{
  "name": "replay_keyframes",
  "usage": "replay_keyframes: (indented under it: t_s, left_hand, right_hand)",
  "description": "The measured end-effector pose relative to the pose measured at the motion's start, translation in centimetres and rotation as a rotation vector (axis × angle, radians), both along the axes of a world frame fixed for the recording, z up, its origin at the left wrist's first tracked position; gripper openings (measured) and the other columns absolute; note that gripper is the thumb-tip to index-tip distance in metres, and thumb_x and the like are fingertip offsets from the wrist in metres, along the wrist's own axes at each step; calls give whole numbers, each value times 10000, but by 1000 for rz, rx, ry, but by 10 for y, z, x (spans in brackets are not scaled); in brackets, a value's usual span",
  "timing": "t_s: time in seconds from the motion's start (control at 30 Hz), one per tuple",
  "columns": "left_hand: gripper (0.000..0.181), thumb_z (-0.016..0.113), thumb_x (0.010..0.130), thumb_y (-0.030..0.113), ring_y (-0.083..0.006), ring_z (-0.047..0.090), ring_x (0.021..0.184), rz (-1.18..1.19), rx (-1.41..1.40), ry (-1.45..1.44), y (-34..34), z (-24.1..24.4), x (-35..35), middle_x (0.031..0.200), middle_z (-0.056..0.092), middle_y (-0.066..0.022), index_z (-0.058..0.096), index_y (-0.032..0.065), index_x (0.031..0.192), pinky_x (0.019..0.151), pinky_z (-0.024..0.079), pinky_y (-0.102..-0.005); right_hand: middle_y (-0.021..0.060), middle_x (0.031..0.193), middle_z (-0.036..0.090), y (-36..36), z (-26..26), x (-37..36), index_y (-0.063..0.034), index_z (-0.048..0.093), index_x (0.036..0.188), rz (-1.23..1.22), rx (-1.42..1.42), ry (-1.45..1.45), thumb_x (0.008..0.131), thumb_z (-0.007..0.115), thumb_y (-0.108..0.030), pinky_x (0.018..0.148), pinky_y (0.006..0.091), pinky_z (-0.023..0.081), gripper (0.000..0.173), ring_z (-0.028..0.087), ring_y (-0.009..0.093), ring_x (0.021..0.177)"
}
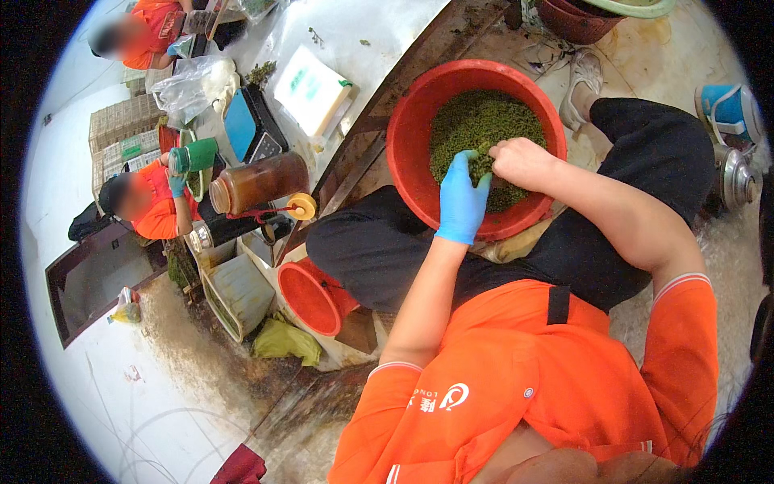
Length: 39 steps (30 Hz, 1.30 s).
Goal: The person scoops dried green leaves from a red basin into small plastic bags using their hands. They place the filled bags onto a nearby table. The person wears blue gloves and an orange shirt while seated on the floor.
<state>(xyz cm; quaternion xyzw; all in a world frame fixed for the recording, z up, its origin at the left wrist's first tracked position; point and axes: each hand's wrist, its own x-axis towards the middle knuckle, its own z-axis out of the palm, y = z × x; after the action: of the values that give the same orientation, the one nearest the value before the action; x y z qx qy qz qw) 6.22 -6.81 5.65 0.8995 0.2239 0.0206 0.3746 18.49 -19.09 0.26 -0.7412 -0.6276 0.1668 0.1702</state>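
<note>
A red plastic tub (402, 136) stands between my legs, partly filled with small loose green berries (478, 115) that look like green peppercorns. My left hand (462, 196), in a blue glove, holds a green berry cluster (482, 162) over the tub between thumb and fingers. My bare right hand (521, 162) pinches at the right side of this cluster. Its fingertips are partly hidden, so what exactly lies between them is unclear. Both hands are within the tub's rim, above the berries.
On the white table (369, 18) lie a digital scale (257, 124), a brown-filled jar (266, 181) and a white box (311, 91). Two people (160, 206) in orange shirts work beyond. A red bucket (309, 299) stands at left; a metal thermos (734, 175) is at right.
</note>
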Motion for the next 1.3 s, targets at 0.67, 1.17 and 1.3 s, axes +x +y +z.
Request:
replay_keyframes:
  t_s: [0.67,1.17,1.3]
  left_hand:
    - [619,840,705,423,-401,668,1036,-223,142,720,-11,-119,-21,1096,682,-281,669,-6,1117,922,531,-465]
    - [337,746,864,61,-136,686,888,193,-520,57,40,51,-9,1009,741,-99,679,-52,1174,811,558,-278]
    - [412,758,844,72,-176,701,916,-32,-58,-65,34,30,14,1097,727,-147,655,-10,1234,843,560,-306]
  right_hand:
    - [76,842,620,8,16,26,-71,664,666,-152,167,-127,737,631,-123,771,379,546,95,652,243,872]
    - [95,827,637,9,17,23,-53,670,680,-79,267,-69,741,626,-108,734,400,567,93,675,271,840]
    - [102,836,638,11,19,20,-56,669,684,-53,284,-62,756,618,-111,740,408,564,104,673,280,846]
